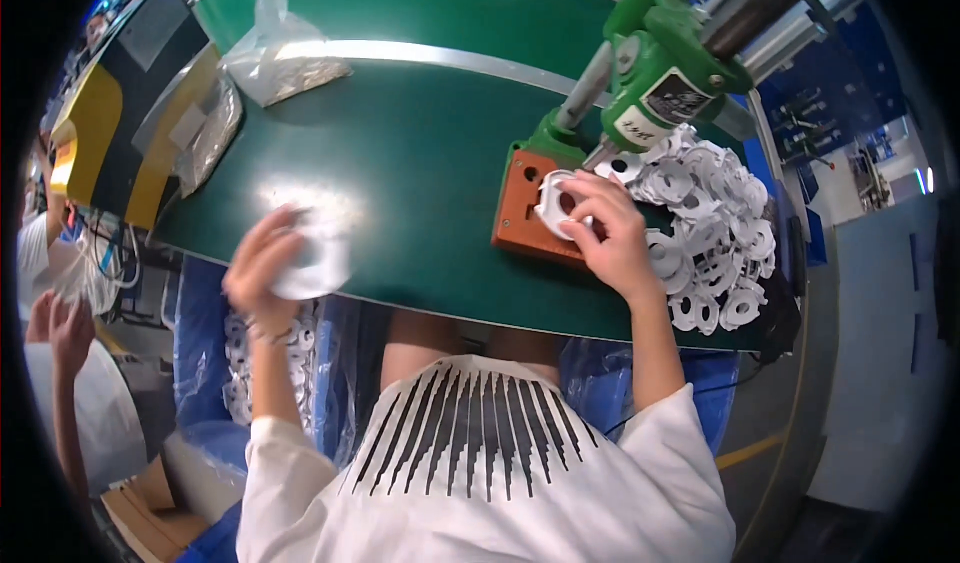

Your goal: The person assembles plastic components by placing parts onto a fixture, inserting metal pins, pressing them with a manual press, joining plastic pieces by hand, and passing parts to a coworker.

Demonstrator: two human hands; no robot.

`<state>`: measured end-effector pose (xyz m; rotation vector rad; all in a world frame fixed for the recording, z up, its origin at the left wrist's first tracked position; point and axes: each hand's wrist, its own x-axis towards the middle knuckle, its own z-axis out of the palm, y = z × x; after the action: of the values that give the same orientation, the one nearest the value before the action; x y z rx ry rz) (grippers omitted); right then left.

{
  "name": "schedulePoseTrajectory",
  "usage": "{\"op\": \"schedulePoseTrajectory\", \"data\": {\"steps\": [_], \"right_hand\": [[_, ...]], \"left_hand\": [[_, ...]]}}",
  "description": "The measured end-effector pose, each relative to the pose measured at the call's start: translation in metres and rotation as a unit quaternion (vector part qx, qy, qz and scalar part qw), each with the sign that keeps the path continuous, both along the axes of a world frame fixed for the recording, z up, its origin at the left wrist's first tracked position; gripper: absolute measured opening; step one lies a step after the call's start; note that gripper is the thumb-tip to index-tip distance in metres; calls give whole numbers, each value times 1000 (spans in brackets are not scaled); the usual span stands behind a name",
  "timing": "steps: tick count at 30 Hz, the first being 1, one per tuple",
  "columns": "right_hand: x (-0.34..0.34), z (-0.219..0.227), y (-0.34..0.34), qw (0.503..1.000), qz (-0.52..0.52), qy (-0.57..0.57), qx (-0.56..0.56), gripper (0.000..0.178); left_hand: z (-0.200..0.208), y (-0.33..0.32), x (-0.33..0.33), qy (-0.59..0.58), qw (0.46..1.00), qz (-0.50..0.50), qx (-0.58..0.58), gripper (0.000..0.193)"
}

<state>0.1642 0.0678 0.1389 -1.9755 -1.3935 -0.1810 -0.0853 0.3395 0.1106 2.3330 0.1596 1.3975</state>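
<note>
My left hand (262,271), smeared by motion, is over the left front edge of the green table with a blurred white plastic part (322,265) at its fingers. My right hand (615,238) pinches a white plastic ring-shaped part (551,209) with a large central hole. That part is tilted over the orange block (514,213) at the foot of a green hand press (640,78). Whether the part touches the block is hidden by my fingers. The press's metal tip (600,153) is just above my right hand.
Many similar white parts are heaped (715,218) right of the press. Below the table's left edge, a blue-lined bin (195,338) contains more. Clear plastic bags (275,58) and a black-and-yellow box (135,103) stand at the left. Another person's hands (65,328) show at far left.
</note>
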Motion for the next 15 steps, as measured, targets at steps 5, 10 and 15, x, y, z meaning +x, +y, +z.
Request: {"op": "schedulePoseTrajectory", "data": {"steps": [5,10,15], "right_hand": [[-27,19,-47,996,-69,-43,34,17],[-60,-13,-86,979,-200,-25,-37,13],[-56,-34,-94,968,-223,-13,-115,13]], "left_hand": [[34,-67,82,-71,974,-214,-11,21],[38,-91,102,-81,959,-271,-33,22],[45,-107,119,-44,976,-204,-58,21]]}}
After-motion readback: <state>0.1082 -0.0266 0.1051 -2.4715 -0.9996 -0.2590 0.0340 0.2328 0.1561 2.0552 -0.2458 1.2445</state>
